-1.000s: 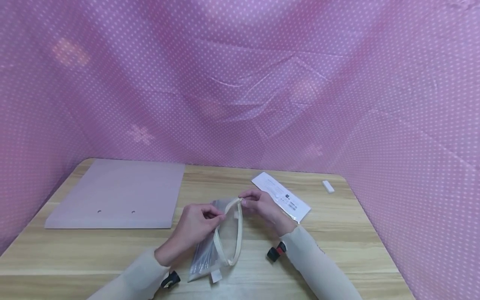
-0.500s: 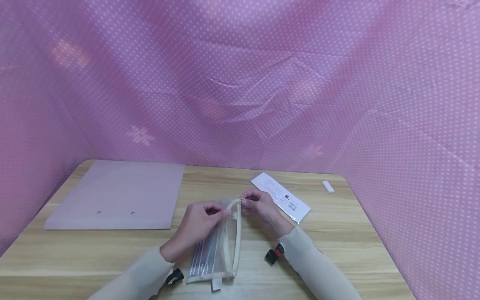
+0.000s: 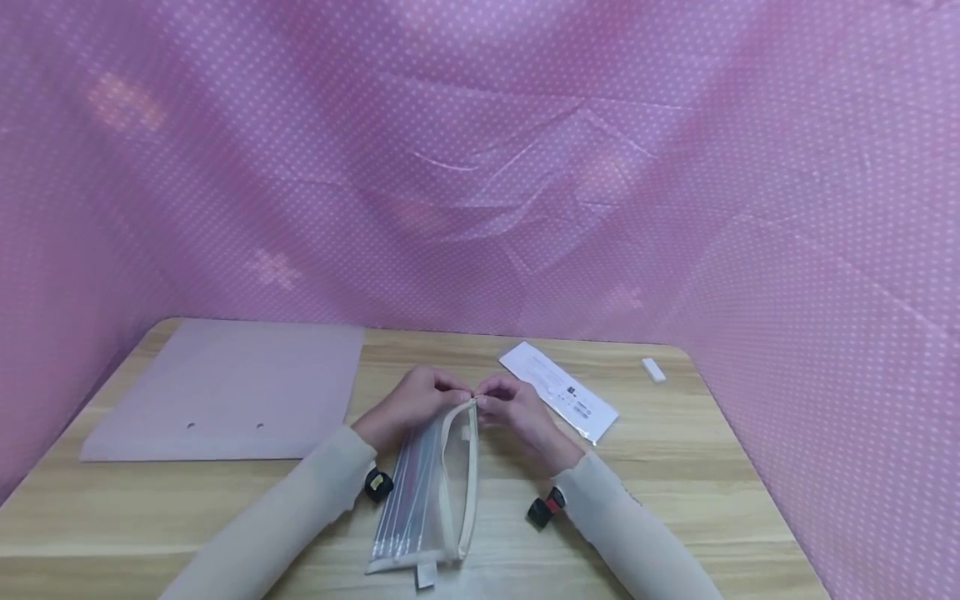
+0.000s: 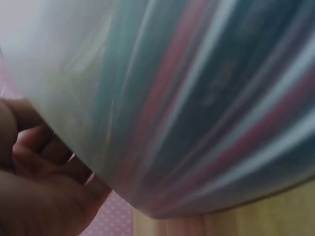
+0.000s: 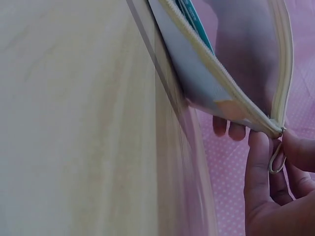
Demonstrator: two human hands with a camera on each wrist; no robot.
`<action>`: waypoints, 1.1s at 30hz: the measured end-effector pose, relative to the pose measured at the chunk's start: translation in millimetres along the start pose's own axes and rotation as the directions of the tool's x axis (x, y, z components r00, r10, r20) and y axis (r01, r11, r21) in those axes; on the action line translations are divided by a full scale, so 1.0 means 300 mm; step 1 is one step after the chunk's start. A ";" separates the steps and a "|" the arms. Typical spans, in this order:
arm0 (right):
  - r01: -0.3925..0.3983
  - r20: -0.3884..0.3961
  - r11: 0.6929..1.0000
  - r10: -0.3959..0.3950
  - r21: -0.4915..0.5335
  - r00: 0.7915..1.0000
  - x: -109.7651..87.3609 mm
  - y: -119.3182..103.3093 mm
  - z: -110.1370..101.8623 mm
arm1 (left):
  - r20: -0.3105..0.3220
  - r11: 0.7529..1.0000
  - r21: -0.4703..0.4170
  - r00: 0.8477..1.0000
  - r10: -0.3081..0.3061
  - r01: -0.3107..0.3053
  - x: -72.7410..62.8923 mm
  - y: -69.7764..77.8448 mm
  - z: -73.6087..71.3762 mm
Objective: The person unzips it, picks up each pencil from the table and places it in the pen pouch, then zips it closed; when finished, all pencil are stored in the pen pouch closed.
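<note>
A translucent zip pouch lies in front of me, its mouth open along a cream zipper. Long striped contents in teal, red and white show through the plastic; their kind is too blurred to tell. My left hand pinches the far corner of the pouch by the zipper's end. From the other side, my right hand pinches that same end, thumb and fingers at the slider. A small looped zipper pull hangs between the right fingers in the right wrist view.
A pale flat board or folder with two small holes lies at the table's left. Beyond my right hand is a white printed packet. A small white block sits at the far right of the wooden table. Pink dotted cloth hangs around.
My left hand has slid away from me along the pouch's edge to its far corner, beside my right hand. The mouth has narrowed somewhat and the pouch lies straighter. The right hand stays nearly in place.
</note>
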State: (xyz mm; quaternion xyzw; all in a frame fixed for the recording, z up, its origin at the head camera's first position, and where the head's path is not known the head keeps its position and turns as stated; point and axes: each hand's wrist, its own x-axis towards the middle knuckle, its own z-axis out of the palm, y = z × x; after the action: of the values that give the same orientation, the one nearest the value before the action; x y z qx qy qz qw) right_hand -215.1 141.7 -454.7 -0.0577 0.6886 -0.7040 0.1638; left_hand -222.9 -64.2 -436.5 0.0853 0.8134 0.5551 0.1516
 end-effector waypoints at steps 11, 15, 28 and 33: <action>0.009 -0.032 1.000 -0.009 -0.008 0.999 -0.004 0.002 0.028 | 0.068 0.999 0.011 0.997 -0.039 0.038 0.005 -0.023 -0.021; 0.005 -0.032 1.000 -0.005 0.002 0.999 -0.001 0.009 0.027 | 0.033 0.995 -0.047 0.996 -0.085 0.086 0.001 -0.029 -0.010; 0.009 -0.056 0.994 -0.016 -0.113 0.998 -0.006 -0.002 0.034 | -0.141 0.995 -0.035 0.985 -0.099 0.095 -0.012 -0.019 0.018; 0.033 -0.009 0.982 -0.035 -0.187 0.999 -0.019 -0.004 0.034 | -0.234 0.995 -0.008 0.967 -0.098 0.099 -0.018 -0.008 0.015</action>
State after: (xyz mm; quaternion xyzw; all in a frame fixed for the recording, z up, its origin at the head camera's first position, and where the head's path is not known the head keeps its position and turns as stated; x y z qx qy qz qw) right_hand -206.8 133.7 -452.3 -0.0802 0.7516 -0.6393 0.1413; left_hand -216.4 -62.8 -439.4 -0.0209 0.8299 0.5514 0.0821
